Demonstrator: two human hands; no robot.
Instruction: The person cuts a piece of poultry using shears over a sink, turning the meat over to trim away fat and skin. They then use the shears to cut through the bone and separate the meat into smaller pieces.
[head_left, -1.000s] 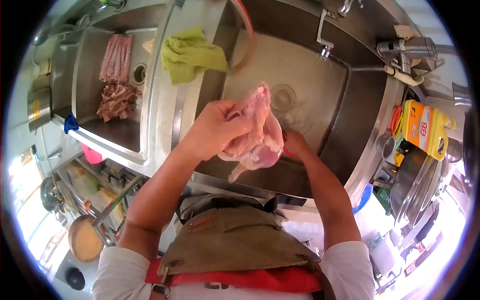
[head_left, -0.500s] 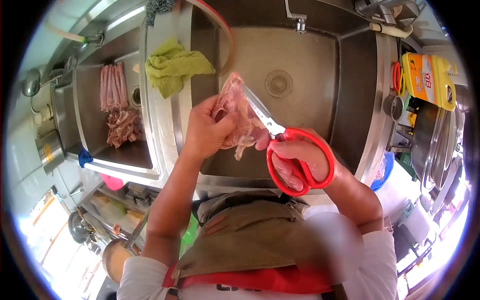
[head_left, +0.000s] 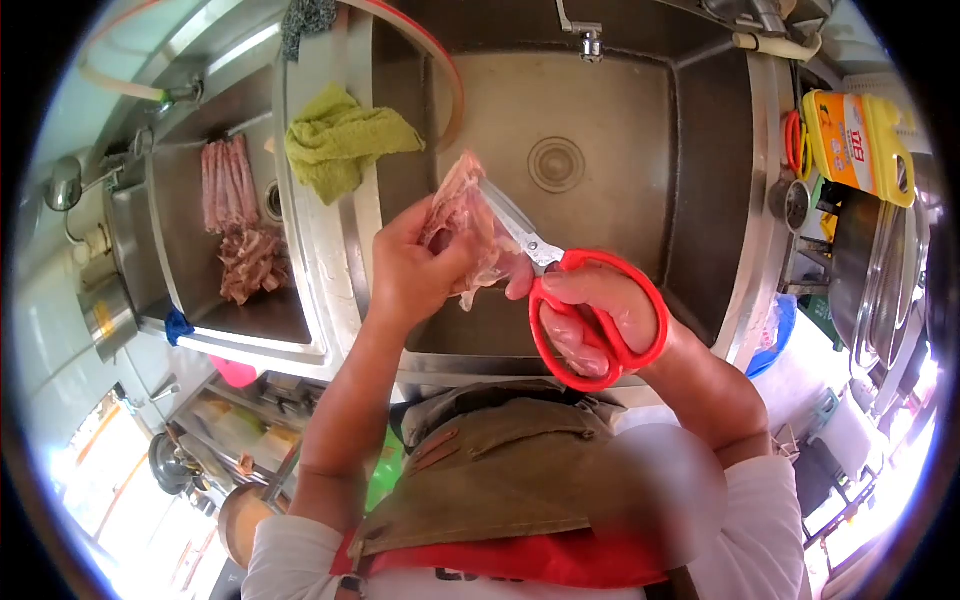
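Over the near left part of the sink, my left hand (head_left: 415, 262) grips a pale pink piece of raw meat (head_left: 462, 212), which looks like poultry. Its tip points up and away, and a ragged flap hangs at its lower end. My right hand (head_left: 600, 310) has its fingers and thumb through the red handles of the scissors (head_left: 540, 250). The steel blades lie along the right side of the meat, slightly parted. Whether meat sits between the blades, I cannot make out. Part of the meat is hidden by my left fingers.
A steel sink (head_left: 620, 110) with a drain (head_left: 556, 164) lies under my hands. On its left ledge is a green cloth (head_left: 345, 140). The left basin (head_left: 165, 205) holds long meat strips (head_left: 229, 185) and a meat pile (head_left: 252, 265). A yellow jug (head_left: 860, 147) stands at right.
The view has shifted slightly. Both hands keep their hold on the meat and the scissors, and the blades look a little further apart than before.
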